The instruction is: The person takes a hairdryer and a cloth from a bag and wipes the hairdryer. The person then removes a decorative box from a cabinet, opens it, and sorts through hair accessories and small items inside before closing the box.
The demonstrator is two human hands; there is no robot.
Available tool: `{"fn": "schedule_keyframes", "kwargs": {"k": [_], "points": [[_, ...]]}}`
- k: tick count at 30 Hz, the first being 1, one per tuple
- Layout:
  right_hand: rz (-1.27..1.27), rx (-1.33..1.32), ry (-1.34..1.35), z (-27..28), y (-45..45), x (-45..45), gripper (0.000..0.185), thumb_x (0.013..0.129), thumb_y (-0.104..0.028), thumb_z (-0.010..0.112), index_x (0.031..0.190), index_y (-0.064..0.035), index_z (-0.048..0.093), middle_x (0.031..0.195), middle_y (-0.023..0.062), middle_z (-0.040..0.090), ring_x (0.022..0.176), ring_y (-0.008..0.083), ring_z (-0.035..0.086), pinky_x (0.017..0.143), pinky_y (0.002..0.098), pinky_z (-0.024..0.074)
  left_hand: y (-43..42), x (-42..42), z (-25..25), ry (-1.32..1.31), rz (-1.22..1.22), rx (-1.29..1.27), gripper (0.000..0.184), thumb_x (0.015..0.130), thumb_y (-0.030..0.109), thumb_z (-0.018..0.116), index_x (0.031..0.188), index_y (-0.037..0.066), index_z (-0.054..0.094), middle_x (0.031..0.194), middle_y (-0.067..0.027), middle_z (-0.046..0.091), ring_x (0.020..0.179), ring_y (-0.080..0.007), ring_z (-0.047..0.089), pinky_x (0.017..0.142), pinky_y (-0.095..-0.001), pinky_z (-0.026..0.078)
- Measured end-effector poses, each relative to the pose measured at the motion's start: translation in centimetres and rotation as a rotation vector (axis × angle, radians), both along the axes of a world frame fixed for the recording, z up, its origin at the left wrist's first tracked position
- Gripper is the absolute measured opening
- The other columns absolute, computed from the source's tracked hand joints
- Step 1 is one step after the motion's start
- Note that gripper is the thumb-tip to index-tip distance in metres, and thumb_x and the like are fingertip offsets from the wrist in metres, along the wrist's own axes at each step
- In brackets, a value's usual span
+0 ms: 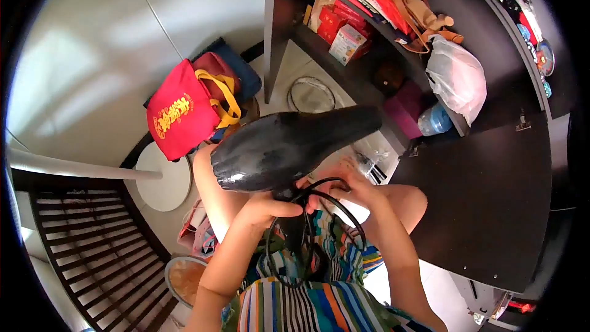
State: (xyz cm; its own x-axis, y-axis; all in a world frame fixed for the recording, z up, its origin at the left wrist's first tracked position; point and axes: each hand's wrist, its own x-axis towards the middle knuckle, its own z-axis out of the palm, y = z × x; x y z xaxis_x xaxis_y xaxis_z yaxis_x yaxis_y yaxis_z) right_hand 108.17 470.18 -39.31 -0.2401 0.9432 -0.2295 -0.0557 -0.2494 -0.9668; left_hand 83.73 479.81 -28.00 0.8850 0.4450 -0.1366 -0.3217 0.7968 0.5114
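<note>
A black hair dryer (270,150) is held up over my lap, its nozzle pointing right and its handle hanging down. My left hand (267,209) is wrapped round the top of the handle, thumb across it. Loops of black power cord (353,218) hang around the handle. At the right of the handle, my right hand (347,187) is closed on the cord, its fingers partly hidden behind the dryer and the loops. Below lies the striped cloth (301,304) of my clothing.
An open dark cabinet (473,203) stands at the right, with a white plastic bag (458,77), red boxes (344,24) and a water bottle (434,120). A red bag (181,110) leans on the wall. A slatted rack (101,240) and round white base (165,178) are left.
</note>
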Motion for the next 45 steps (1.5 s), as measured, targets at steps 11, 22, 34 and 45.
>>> {"fn": "schedule_keyframes", "kwargs": {"k": [11, 22, 34, 45], "points": [[-0.416, 0.137, 0.411, 4.1, 0.2, -2.6, 0.052, 0.066, -0.008, 0.066, 0.108, -0.0022, 0.035, 0.11, 0.0118, 0.043, 0.096, 0.0218, 0.048, 0.073, 0.0284, 0.0435, -1.8, 4.4, -7.3, 0.622, 0.388, 1.172, 0.039, 0.07, 0.012, 0.062, 0.107, 0.005, 0.051, 0.108, -0.0137, 0.053, 0.101, -0.0263, 0.05, 0.086, -0.0323, 0.039], [-0.449, -0.136, 0.14, 0.9, -2.5, -5.0, 0.053, 0.067, -0.01, 0.063, 0.115, 0.0002, 0.043, 0.103, 0.0088, 0.053, 0.094, 0.0177, 0.051, 0.082, 0.0308, 0.0418, -5.1, 8.6, -8.1, 0.627, -0.197, 0.706, 0.07, 0.082, 0.032, 0.052, 0.126, -0.007, 0.015, 0.119, -0.0239, 0.039, 0.111, -0.0309, 0.038, 0.094, -0.0335, 0.029], [-0.998, -0.215, 0.599, -1.0, -9.3, -4.4, 0.052, 0.07, -0.029, 0.056, 0.115, -0.009, 0.044, 0.099, 0.0077, 0.054, 0.092, 0.0223, 0.051, 0.083, 0.0326, 0.0417, -7.4, 10.6, -8.0, 0.94, 0.083, 1.538, 0.037, 0.079, 0.015, 0.051, 0.108, -0.006, 0.04, 0.064, -0.0164, 0.055, 0.056, -0.0314, 0.054, 0.049, -0.0382, 0.043], [-1.005, -0.276, 0.795, -1.0, -11.5, -4.5, 0.059, 0.064, -0.016, 0.056, 0.119, -0.0089, 0.036, 0.105, 0.0158, 0.052, 0.089, 0.0223, 0.053, 0.072, 0.0322, 0.0439, -8.1, 9.2, -10.7, 0.718, 0.143, 1.623, 0.024, 0.069, 0.004, 0.057, 0.092, 0.008, 0.058, 0.092, -0.0102, 0.046, 0.083, -0.0268, 0.043, 0.073, -0.0351, 0.036]]}}
